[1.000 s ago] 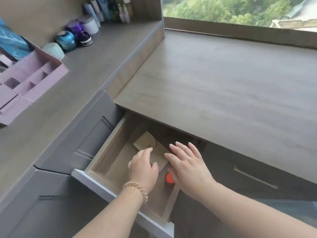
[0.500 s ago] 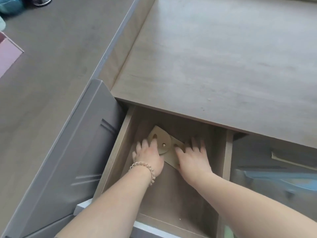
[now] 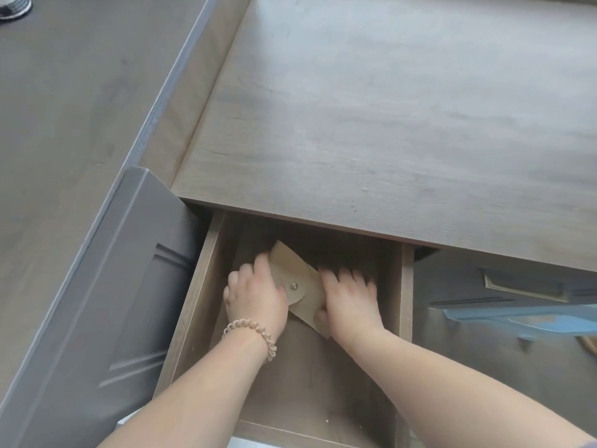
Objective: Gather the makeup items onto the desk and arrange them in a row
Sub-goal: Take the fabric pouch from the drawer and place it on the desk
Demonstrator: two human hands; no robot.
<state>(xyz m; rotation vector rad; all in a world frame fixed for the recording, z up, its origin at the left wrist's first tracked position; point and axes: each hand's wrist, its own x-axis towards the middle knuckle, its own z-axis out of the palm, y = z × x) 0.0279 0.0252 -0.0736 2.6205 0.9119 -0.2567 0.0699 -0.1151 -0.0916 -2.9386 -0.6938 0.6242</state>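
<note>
A flat tan pouch [image 3: 298,281] with a metal snap button lies at the back of the open wooden drawer [image 3: 406,286] under the desk top [image 3: 387,124]. My left hand [image 3: 255,294], with a bead bracelet on the wrist, grips the pouch's left side. My right hand [image 3: 350,297] holds its right side, fingers over the top and thumb beneath the lower edge. Part of the pouch is hidden under both hands. No other makeup item shows in the drawer.
A higher grey counter [image 3: 80,108] runs along the left, with a dark jar [image 3: 13,6] at its far corner. A grey cabinet door [image 3: 106,302] stands beside the drawer. To the right is a closed drawer front with a metal handle [image 3: 523,287].
The view tipped down and closer to the drawer. Both hands reached deeper and closed on the pouch's two sides. The red item seen earlier near the drawer's front is out of sight.
</note>
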